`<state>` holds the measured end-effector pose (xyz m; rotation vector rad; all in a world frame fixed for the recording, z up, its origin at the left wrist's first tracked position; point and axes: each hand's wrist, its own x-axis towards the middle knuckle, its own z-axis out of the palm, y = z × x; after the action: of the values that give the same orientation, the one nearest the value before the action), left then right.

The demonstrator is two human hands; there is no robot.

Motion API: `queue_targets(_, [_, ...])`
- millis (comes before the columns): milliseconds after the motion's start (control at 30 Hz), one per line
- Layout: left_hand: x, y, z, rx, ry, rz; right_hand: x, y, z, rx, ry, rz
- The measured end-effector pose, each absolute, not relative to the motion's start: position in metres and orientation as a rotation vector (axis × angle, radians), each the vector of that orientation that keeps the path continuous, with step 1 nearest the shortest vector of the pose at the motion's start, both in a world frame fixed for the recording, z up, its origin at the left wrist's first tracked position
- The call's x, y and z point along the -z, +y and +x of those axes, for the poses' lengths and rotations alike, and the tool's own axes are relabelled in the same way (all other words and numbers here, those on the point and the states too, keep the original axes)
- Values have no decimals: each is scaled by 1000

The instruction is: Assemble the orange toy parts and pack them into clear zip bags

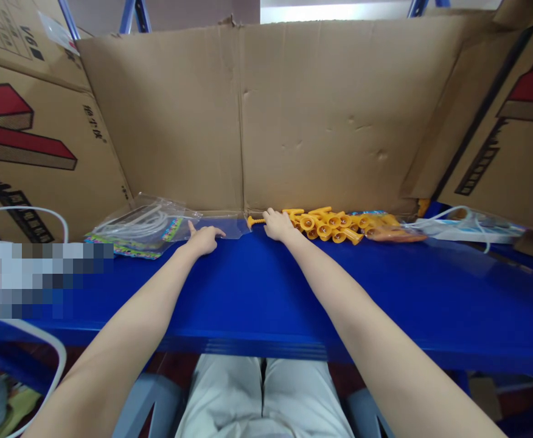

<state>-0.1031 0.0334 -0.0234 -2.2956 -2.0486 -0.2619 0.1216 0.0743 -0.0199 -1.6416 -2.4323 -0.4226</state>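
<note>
My left hand point(205, 239) rests near the back of the blue table point(257, 292), on the edge of a clear plastic bag point(230, 226), its fingers apart. My right hand point(276, 225) is at the left end of a pile of yellow horn-shaped pieces point(325, 230); its fingers are bent, and what they hold, if anything, is hidden. A single yellow piece point(256, 221) lies just left of that hand, pointing toward the bag. Clear packages with white tubing and a colourful card point(143, 228) lie left of my left hand.
Cardboard panels point(330, 115) stand along the back and sides. An orange-brown bagged item point(394, 233) and a white power strip point(476, 230) with cables lie at the right. A white cable point(42, 334) hangs at the left edge.
</note>
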Motion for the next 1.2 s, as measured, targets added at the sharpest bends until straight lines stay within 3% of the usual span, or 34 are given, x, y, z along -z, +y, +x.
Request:
queue_targets(533, [19,26,-98,309,-2065,-2297,18,90,110,426,-2429,-1850])
queue_targets(900, [16,32,-100,437,-2094,-2452,5,78,116,474,-2167,-1592])
queue_targets(1200, [18,38,-103,543,-2097,-2399,0,39,127,196,-2343,-1425])
